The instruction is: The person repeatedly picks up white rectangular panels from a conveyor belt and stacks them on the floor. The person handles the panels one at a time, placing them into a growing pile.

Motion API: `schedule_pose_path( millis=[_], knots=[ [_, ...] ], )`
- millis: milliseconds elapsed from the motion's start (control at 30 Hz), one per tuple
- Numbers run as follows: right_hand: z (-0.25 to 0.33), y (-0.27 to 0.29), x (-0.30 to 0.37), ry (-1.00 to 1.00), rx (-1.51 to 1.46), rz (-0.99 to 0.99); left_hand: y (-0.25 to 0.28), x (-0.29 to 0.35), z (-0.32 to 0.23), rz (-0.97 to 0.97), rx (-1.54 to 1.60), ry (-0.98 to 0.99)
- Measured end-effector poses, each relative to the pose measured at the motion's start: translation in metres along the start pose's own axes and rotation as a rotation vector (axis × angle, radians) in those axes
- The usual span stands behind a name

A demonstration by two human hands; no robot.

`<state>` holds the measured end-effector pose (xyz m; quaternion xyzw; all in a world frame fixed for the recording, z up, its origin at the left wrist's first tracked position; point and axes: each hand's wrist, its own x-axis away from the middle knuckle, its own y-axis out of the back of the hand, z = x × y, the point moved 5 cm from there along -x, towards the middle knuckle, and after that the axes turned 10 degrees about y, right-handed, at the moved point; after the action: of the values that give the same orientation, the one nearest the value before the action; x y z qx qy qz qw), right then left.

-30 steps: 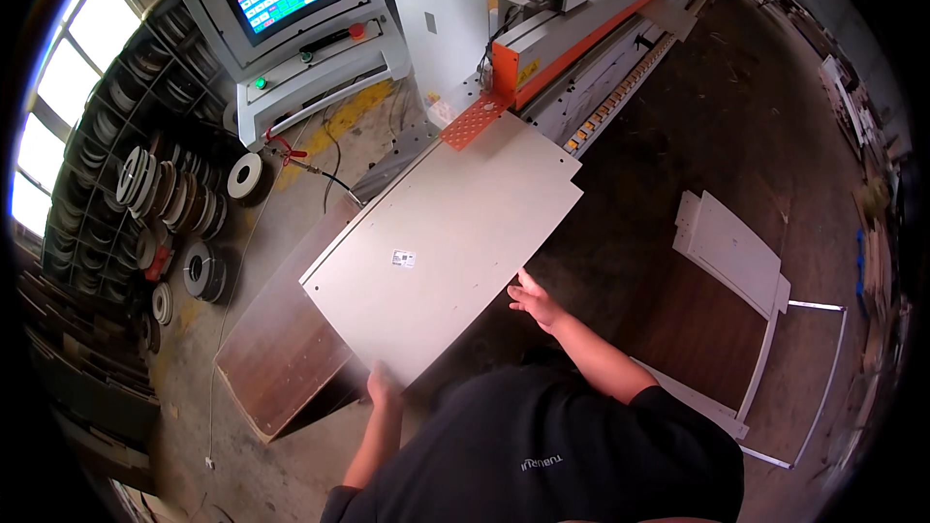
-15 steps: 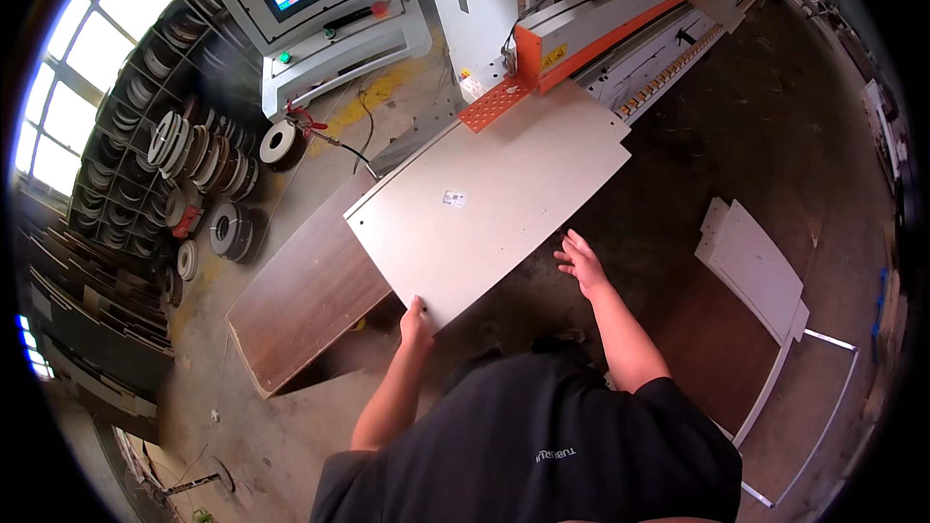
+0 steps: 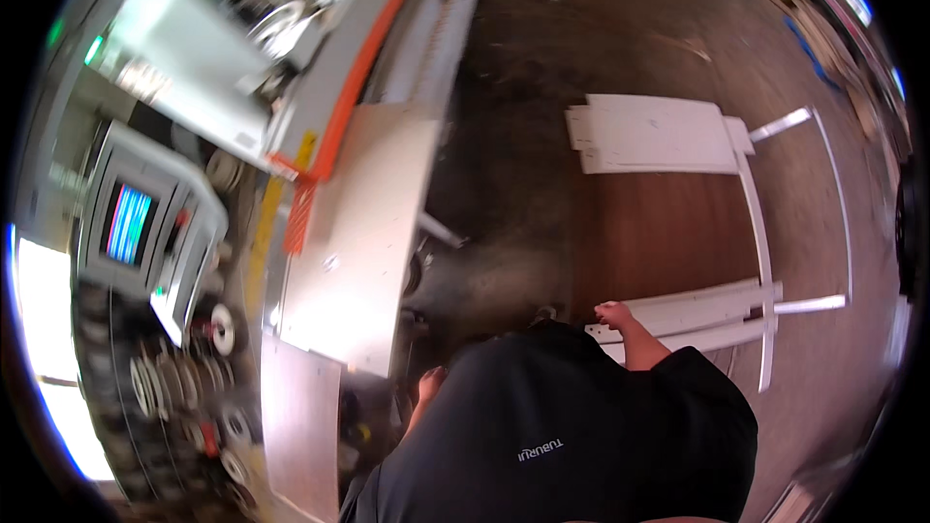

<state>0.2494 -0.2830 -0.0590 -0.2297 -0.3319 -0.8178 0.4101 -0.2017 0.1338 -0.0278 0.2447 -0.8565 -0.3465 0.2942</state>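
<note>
The light rectangular panel [image 3: 363, 242] is lying flat on the machine bed beside the orange guard strip [image 3: 354, 87], its near edge pointing toward you. Your left hand [image 3: 429, 385] is hanging just below that edge, off the panel and holding nothing; whether its fingers are curled cannot be told through the blur. Your right hand [image 3: 614, 314] is hovering empty, fingers loosely bent, over the white boards [image 3: 693, 315] on the rack. A control screen [image 3: 128, 223] is glowing far left.
</note>
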Motion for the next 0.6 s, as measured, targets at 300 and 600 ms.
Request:
schedule_pose_path(
  millis=[300, 600],
  knots=[
    [-0.075, 0.071, 0.086, -0.3, -0.84, -0.577, 0.004, -0.257, -0.187, 0.575, 0.294, 0.438],
    [-0.099, -0.057, 0.11, -0.591, -1.069, -0.515, -0.129, -0.461, -0.396, 0.841, 0.067, 0.307]
  ],
)
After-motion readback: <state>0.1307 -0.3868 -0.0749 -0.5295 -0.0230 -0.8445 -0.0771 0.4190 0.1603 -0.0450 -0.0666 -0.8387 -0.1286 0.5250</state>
